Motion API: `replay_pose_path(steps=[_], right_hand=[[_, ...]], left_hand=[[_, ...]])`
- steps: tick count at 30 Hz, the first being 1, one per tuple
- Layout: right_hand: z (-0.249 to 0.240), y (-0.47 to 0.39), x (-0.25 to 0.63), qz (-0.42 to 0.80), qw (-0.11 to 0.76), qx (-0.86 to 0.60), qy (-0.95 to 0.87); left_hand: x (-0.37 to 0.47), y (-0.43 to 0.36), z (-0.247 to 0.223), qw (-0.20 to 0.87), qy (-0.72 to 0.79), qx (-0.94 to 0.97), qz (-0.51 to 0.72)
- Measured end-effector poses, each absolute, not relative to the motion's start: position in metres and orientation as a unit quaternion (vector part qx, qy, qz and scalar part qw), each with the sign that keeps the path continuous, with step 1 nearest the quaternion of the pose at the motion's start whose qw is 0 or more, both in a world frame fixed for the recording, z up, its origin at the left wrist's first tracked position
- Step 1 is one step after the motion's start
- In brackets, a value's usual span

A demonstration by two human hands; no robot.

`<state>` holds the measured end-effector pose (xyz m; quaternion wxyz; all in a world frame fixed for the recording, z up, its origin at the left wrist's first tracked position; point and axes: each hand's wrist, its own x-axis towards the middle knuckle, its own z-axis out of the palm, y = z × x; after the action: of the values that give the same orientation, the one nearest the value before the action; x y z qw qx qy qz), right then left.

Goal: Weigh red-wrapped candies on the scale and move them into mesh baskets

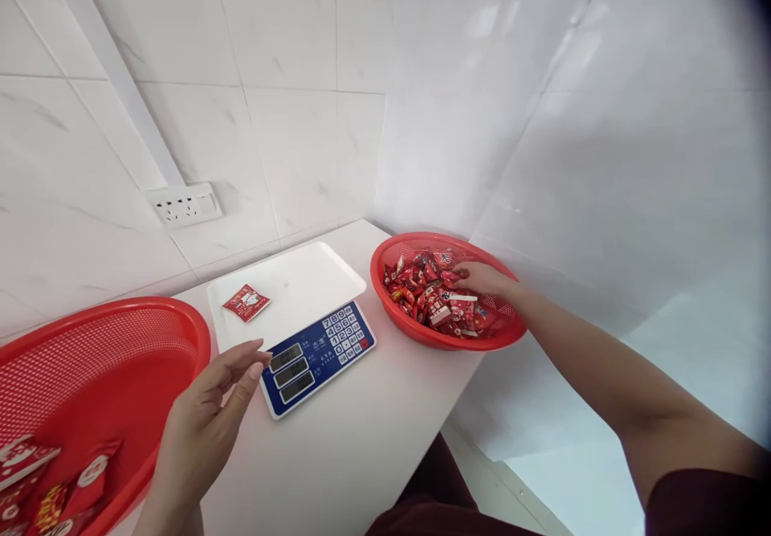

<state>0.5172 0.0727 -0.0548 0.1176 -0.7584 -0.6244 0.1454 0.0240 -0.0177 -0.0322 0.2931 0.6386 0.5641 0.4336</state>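
Observation:
My left hand hovers beside the display end of a weighing scale, its thumb and fingers apart with nothing between them. On the scale's white tray lies one flat red snack packet with white print. To the right, my right hand reaches into a red plastic basket heaped with small red wrapped packets. Its fingertips close around a red packet near the back of the heap, and they are partly hidden there.
A larger red basket stands at the left, with several red packets in its near end. The white table meets a tiled wall at the back. A power socket is mounted on that wall.

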Motion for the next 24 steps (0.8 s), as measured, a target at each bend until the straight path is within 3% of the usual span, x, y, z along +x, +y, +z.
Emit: replay_pose_path(steps=[8,14,18,24], right_hand=[[-0.01,0.074,0.494,0.297,0.338,-0.752,-0.483],[0.008,0.074,0.446,0.403,0.413,-0.677,-0.457],[0.009,0.087,0.391,0.528,0.417,-0.583,-0.456],[0.006,0.114,0.294,0.594,0.307,-0.526,-0.525]], left_hand=[[0.02,-0.02,-0.034,0.28,0.556,0.648,0.438],[0.024,-0.024,-0.029,0.284,0.534,0.654,0.455],[0.03,-0.034,-0.02,0.3,0.489,0.678,0.46],[0.033,-0.046,-0.011,0.317,0.452,0.715,0.429]])
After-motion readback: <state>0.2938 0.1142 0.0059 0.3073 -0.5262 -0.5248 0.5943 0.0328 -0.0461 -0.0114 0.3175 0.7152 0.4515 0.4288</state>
